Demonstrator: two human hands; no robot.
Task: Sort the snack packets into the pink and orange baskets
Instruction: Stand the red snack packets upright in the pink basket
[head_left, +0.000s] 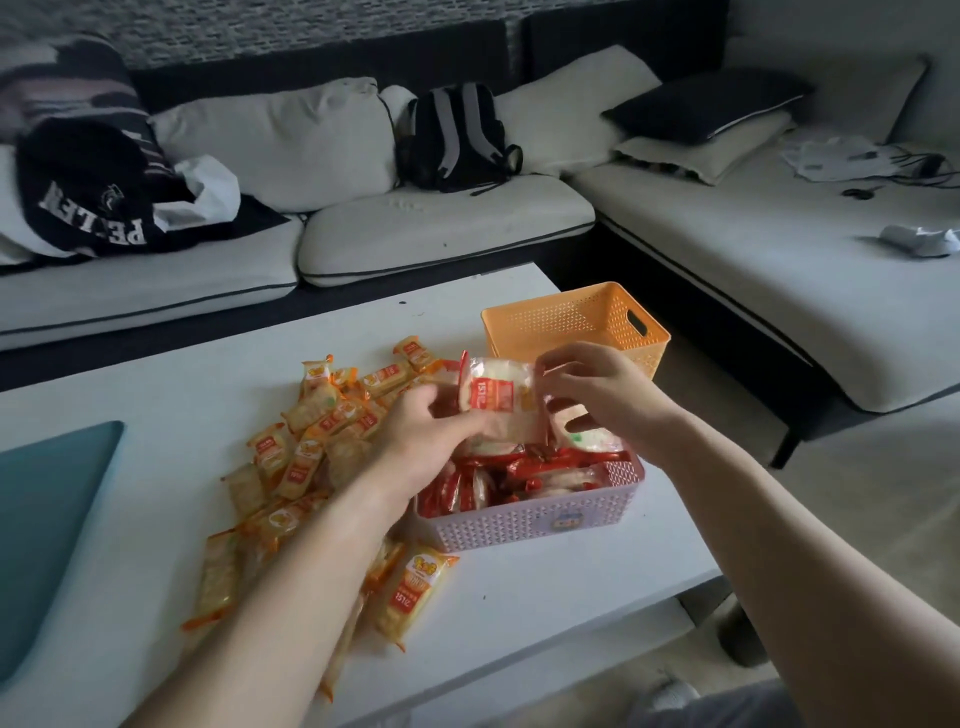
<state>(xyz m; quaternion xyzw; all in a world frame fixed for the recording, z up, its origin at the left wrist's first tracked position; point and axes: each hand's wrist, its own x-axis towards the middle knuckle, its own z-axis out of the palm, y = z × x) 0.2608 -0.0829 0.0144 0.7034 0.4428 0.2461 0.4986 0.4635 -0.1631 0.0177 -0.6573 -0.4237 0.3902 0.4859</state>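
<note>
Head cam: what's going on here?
A person is sorting snack packets at a white table. The left hand and right hand together hold a red packet above the pink basket, which is already full of red packets. The orange basket behind it shows no packets inside. A pile of orange packets lies unsorted on the table, left of the pink basket.

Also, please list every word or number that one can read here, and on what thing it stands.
"151": on the red packet held above the pink basket; the following sign is blurred.
"151": on an orange packet beside the pink basket.
"PE" and "LER", upside down: on the black garment on the sofa.
Pink basket's sticker: too blurred to read.
</note>
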